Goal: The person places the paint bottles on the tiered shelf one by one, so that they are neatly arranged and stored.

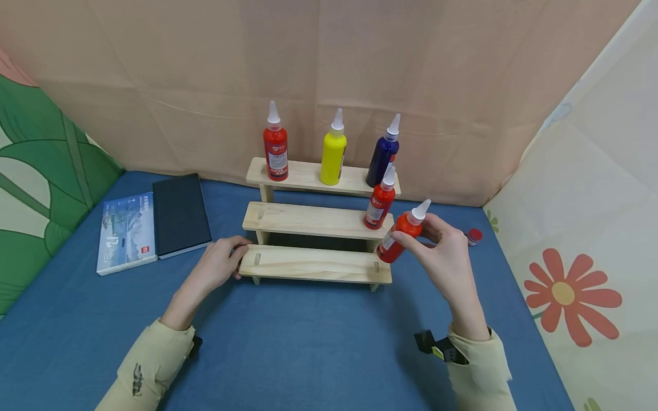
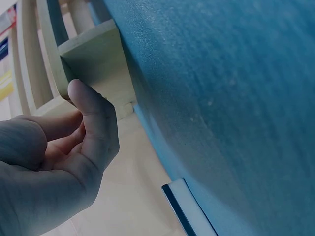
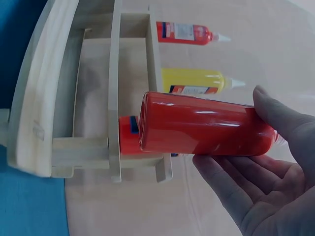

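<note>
A three-tier wooden display rack [image 1: 308,264] stands on the blue cloth. My left hand [image 1: 222,260] holds the left end of its lowest tier; in the left wrist view a fingertip of that hand [image 2: 91,142] touches the board's corner. Between thumb and fingers, my right hand [image 1: 446,257] pinches a red paint bottle [image 1: 400,237] with a white nozzle. This bottle is tilted over the right end of the lowest tier, its base apart from the board in the right wrist view. Another red bottle [image 1: 379,206] stands at the middle tier's right end.
Along the top tier stand a red bottle [image 1: 276,149], a yellow bottle [image 1: 333,154] and a dark blue bottle [image 1: 382,158]. A blue-and-white book [image 1: 126,231] and a black book [image 1: 181,214] lie at left. A small red-lidded container [image 1: 474,236] sits behind my right hand.
</note>
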A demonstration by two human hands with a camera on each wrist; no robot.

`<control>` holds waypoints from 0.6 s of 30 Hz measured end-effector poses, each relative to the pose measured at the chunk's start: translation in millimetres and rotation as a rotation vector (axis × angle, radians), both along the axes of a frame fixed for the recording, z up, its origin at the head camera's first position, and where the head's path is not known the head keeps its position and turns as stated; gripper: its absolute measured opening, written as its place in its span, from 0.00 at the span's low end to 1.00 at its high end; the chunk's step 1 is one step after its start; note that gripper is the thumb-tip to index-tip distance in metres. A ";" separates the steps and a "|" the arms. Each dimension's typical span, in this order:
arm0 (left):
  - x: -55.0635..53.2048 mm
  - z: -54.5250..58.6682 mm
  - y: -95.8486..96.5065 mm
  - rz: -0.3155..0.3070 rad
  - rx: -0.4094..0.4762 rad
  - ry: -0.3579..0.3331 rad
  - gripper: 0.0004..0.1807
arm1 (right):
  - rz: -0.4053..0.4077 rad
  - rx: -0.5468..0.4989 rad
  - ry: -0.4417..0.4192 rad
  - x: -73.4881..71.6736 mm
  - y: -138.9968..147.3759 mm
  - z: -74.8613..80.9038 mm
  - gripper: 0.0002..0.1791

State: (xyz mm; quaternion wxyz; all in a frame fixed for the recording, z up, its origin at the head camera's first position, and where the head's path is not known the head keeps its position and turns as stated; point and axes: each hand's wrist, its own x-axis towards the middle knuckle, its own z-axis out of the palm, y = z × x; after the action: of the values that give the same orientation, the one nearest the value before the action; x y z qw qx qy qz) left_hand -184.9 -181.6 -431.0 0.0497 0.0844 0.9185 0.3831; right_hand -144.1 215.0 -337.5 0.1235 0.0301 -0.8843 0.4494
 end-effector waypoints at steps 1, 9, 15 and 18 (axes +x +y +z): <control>0.0 -0.1 -0.1 -0.001 0.001 0.000 0.16 | 0.006 -0.002 0.001 -0.9 -1.5 0.8 0.29; -0.7 -1.4 -1.4 -0.006 0.006 0.006 0.16 | 0.048 -0.016 0.022 -8.3 -12.9 4.3 0.28; -1.1 -2.1 -2.4 -0.008 0.010 0.008 0.16 | 0.070 -0.022 0.027 -16.5 -25.0 4.3 0.28; -1.4 -2.3 -2.7 -0.007 0.012 0.006 0.16 | 0.081 -0.032 0.027 -20.2 -31.4 5.2 0.27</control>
State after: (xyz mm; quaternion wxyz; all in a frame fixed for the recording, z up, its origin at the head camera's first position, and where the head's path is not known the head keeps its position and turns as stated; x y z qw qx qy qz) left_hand -186.3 -184.3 -433.3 0.0477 0.0889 0.9161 0.3880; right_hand -164.3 183.6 -332.3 0.1174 0.0699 -0.8732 0.4679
